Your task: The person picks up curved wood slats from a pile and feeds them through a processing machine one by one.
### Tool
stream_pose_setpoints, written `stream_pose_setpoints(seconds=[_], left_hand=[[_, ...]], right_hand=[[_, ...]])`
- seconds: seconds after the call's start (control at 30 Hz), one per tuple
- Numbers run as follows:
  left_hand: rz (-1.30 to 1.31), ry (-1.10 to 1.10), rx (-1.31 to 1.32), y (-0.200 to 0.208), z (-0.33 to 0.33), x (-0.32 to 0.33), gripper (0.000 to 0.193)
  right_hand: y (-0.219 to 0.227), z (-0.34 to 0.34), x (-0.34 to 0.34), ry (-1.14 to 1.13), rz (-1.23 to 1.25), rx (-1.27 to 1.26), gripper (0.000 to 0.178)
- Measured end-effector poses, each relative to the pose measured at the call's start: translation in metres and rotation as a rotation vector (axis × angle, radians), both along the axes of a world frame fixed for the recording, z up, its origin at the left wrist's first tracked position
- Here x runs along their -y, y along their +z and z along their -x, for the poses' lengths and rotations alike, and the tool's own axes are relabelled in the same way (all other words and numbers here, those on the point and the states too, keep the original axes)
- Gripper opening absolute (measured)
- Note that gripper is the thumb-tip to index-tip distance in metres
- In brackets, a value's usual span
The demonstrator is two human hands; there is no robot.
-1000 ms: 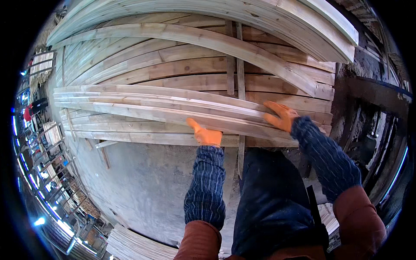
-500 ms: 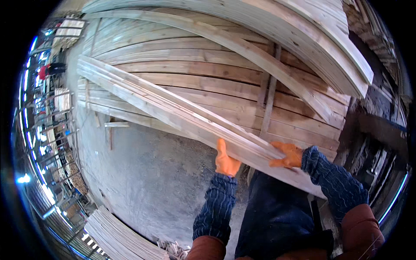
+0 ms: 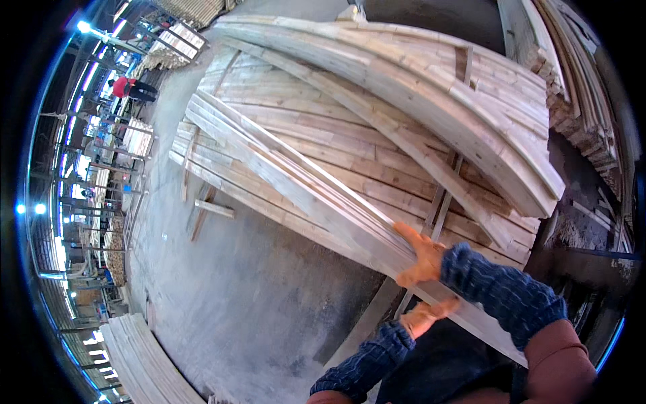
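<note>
Grey floor [image 3: 229, 289] spreads left of the grip, beneath a low layer of boards [image 3: 363, 165], with gloved hands at a narrow bundle of planks [image 3: 316, 194].

Orange-gloved, the right hand [image 3: 422, 260] straddles the bundle, thumb at the near edge and fingers at the far one, closed to about its width; the left hand [image 3: 431, 315] lies just below, its fingers touching the near side, though how tightly they close cannot be told. From the grip the bundle slants away up-left over the layer, its other end running down-right beneath the right forearm. Beyond the grip lie a loose plank [image 3: 420, 155] and a taller stack [image 3: 417, 94].
</note>
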State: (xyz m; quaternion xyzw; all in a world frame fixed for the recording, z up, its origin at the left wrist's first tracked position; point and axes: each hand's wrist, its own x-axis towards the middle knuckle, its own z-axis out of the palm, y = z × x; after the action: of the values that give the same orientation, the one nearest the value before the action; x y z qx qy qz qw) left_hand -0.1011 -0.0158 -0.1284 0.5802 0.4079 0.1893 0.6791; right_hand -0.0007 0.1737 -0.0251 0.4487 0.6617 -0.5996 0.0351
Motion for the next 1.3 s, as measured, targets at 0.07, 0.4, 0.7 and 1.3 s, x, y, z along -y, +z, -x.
stream_pose_setpoints(seconds=[0.07,0.4,0.7,1.3], left_hand=[[0.295,-0.088,0.160,0.028,-0.019,-0.016,0.043],[-0.558,0.032,-0.335,0.164,0.074,-0.102,0.046],[0.451,1.626,-0.137,0.086,0.102,-0.158,0.062],[0.716,1.058,0.881,-0.001,0.056,-0.093,0.114]], right_hand=[[0.022,-0.028,0.025,-0.041,0.008,0.082,0.126],[0.099,-0.232,0.195,-0.027,-0.207,0.440,0.119],[0.097,-0.292,0.273,-0.057,-0.308,0.581,0.117],[0.036,-0.295,0.322,-0.184,-0.793,0.584,0.097]])
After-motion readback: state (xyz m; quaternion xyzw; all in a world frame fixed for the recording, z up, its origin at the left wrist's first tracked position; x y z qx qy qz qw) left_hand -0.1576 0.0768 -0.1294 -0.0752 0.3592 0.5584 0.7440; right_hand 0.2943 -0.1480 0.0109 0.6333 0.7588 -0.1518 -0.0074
